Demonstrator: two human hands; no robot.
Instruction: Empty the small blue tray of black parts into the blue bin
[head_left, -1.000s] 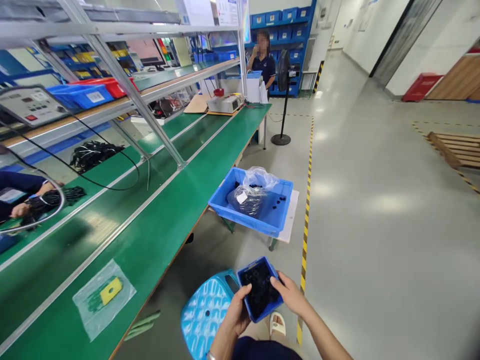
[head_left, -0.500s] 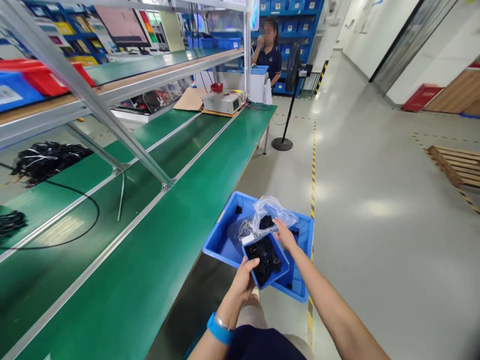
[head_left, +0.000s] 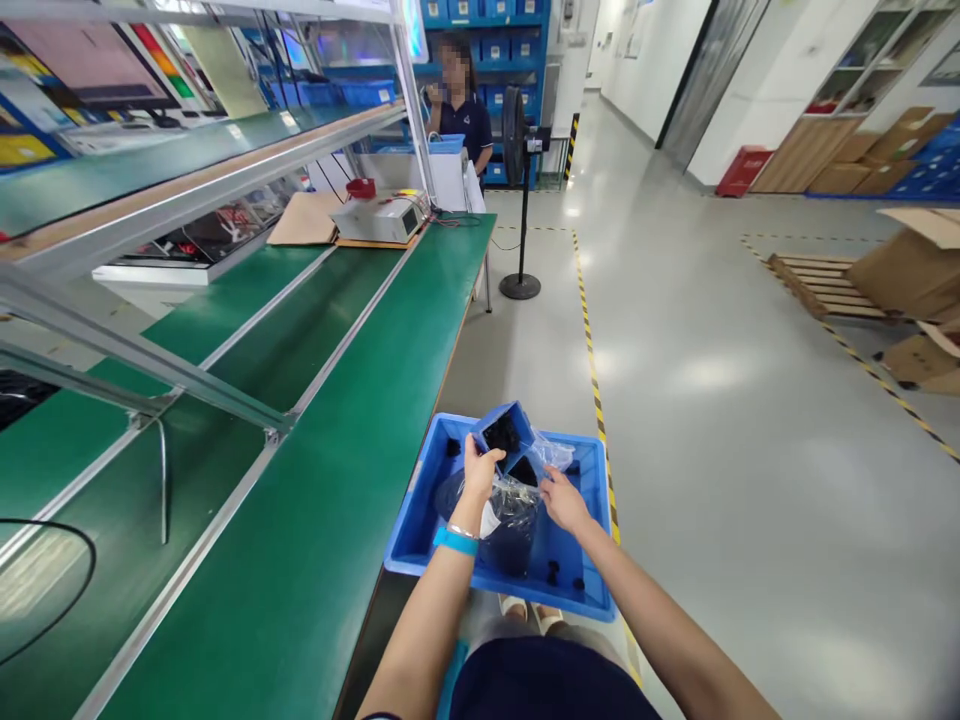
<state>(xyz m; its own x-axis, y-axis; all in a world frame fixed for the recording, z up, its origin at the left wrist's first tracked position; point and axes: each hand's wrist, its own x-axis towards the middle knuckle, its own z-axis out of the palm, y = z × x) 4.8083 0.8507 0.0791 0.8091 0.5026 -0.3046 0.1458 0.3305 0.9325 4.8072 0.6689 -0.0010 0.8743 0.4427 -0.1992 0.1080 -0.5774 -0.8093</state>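
My left hand (head_left: 478,478) grips a small blue bin (head_left: 504,436) of small black parts and holds it tilted over the mouth of a clear plastic bag (head_left: 516,510). That bag stands inside a large blue tray (head_left: 581,592) just in front of me. My right hand (head_left: 560,500) pinches the bag's upper edge and keeps it spread. Dark parts fill the lower part of the bag. A few loose black parts (head_left: 553,574) lie on the tray floor.
A long green workbench (head_left: 315,480) with metal shelf posts runs along my left. Another person (head_left: 457,100) stands at its far end beside a white machine (head_left: 379,218). A standing fan (head_left: 519,200), a wooden pallet (head_left: 814,283) and cardboard boxes (head_left: 907,270) sit on the grey floor.
I have stepped up to the large tray. My left hand raised and tipped the small bin over the bag, and my right hand moved from the bin to the bag's edge.
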